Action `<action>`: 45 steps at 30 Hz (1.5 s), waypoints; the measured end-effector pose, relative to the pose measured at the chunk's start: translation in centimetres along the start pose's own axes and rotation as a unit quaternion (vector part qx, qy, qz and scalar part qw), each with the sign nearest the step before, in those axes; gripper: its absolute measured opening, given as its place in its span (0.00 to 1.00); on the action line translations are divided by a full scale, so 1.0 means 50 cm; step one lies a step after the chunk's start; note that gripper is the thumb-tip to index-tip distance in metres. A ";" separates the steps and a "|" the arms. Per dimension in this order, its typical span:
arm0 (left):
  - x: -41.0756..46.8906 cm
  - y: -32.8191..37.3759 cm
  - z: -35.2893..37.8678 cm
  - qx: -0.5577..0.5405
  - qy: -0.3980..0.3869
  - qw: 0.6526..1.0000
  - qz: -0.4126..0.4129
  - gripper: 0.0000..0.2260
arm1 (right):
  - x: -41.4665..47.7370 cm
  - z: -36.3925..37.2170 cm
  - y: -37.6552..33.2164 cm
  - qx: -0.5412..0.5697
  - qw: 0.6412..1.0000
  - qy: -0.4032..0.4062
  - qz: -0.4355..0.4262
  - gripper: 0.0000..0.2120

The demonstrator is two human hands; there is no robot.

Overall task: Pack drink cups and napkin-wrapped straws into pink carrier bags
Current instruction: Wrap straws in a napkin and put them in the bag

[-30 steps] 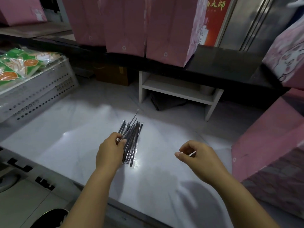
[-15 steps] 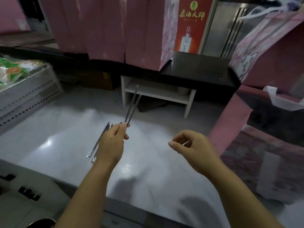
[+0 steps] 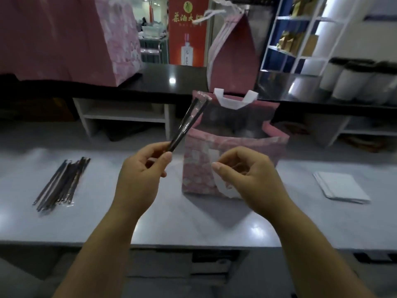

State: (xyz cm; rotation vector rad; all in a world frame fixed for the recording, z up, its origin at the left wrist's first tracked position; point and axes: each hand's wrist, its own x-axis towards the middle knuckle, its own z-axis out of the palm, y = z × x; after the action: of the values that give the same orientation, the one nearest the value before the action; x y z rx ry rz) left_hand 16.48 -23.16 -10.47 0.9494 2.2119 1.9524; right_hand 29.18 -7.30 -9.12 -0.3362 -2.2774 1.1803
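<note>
**Holding wrapped straws [image 3: 189,123] by the pink bag [image 3: 199,166]**

Well left of our left hand [image 3: 139,175], spare straws [image 3: 62,182] are lying piled on the counter [image 3: 193,222]. That hand is pinching the wrapped straws, tips tilting toward the bag just beyond. Our right hand [image 3: 251,179] is curling in front of it; can't tell if it's gripping anything. Napkins [image 3: 341,187] are sitting further right.

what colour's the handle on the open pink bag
White: a flat white handle on the pink patterned paper bag, clearest in the head view.
</note>
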 end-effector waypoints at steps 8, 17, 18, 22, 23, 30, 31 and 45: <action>-0.056 0.067 0.229 -0.085 -0.118 0.989 -0.007 0.10 | -0.132 -0.191 0.089 -0.039 0.992 0.085 0.082 0.04; -0.051 0.057 0.481 -0.096 -0.249 0.962 -0.049 0.10 | -0.193 -0.340 0.231 -0.069 0.956 0.167 0.232 0.05; -0.043 0.050 0.508 -0.098 -0.257 0.960 -0.056 0.11 | -0.192 -0.353 0.249 -0.075 0.951 0.174 0.245 0.05; 0.005 0.017 0.616 -0.103 -0.283 0.950 -0.083 0.12 | -0.181 -0.412 0.324 -0.104 0.930 0.189 0.298 0.05; 0.018 0.009 0.641 -0.101 -0.290 0.947 -0.090 0.13 | -0.176 -0.426 0.342 -0.111 0.924 0.190 0.313 0.05; 0.089 -0.046 0.775 -0.073 -0.337 0.928 -0.139 0.11 | -0.133 -0.496 0.465 -0.135 0.882 0.220 0.394 0.06; 0.095 -0.055 0.787 -0.067 -0.336 0.928 -0.147 0.11 | -0.127 -0.503 0.483 -0.134 0.877 0.227 0.402 0.06; 0.130 -0.122 0.921 -0.015 -0.241 0.941 -0.235 0.01 | -0.026 -0.618 0.704 -0.202 0.855 0.145 0.456 0.28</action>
State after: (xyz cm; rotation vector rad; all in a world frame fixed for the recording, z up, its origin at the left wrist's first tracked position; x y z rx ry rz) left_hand 27.87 20.51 -23.18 0.7063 1.8947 1.3621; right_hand 46.97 33.50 -23.80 -1.7753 -2.0784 0.9006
